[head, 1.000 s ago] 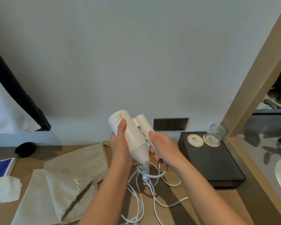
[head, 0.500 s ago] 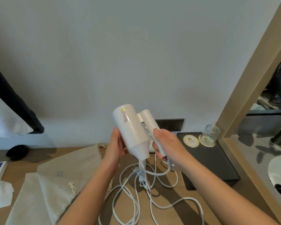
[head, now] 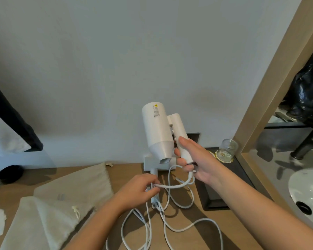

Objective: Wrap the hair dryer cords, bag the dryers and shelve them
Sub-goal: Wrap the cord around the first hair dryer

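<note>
And here we have the white hair dryer held up in front of the wall, back end high, nozzle pointing down, its handle folded alongside the barrel. The right hand has its fingers curled round the lower end of that handle, a firm grip. From the base of the handle the white cord swings across to the left hand, which pinches it between thumb and fingers just above the wooden counter. Below that pinch the rest of the cord lies in loose, overlapping loops on the wood, running toward the near edge. Behind the raised dryer we can see another white piece on the counter by the wall; we cannot tell what it is. Off to the left lie two beige cloth bags, one partly overlapping the other, a drawstring knot showing on the nearer one. To the right a black tray carries an upturned glass, and beyond the wooden frame sits a white sink.
</note>
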Motion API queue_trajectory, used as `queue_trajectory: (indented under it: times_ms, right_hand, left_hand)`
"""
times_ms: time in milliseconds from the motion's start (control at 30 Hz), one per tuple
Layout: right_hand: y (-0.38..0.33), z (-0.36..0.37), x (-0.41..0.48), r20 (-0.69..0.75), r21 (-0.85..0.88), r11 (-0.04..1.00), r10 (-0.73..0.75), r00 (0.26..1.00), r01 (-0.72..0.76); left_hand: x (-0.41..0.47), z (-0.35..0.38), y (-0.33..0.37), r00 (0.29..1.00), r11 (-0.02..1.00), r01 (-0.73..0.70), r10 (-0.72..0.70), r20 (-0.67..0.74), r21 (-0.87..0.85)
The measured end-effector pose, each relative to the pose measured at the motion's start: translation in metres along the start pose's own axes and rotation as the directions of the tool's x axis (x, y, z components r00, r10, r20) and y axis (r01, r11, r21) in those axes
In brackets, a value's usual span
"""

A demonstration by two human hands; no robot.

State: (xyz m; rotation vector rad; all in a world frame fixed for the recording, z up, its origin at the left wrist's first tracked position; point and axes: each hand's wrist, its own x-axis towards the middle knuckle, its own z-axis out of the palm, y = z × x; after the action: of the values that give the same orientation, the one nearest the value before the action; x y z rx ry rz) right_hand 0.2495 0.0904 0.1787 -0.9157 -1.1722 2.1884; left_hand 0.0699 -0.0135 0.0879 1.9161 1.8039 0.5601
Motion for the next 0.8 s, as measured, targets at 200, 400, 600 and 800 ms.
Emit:
queue_trajectory:
  times_ms: [200,400,600,800]
  right_hand:
    - [0.010,-0.014,0.000,-0.009,0.171,0.970,0.180,0.984,-0.175]
    - [-0.002,-0.025,-0.001,-0.065,-0.076,0.996,0.042,0.997,-0.047]
    - [-0.013,-0.041,0.002,-0.028,-0.387,0.922,-0.015,0.999,0.003]
    - [-0.035,-0.049,0.000,0.020,-0.786,0.613,-0.107,0.994,0.082]
  left_hand:
    - [-0.008,-0.014,-0.003,0.995,0.995,-0.093,0.094,-0.032,0.035]
    - [-0.025,-0.039,0.003,0.985,0.993,-0.081,0.066,-0.160,-0.087]
    - [-0.035,-0.072,0.010,0.979,0.992,-0.119,0.109,-0.174,-0.047]
    - [-0.034,-0.110,0.020,0.980,0.988,-0.083,0.057,-0.191,-0.133]
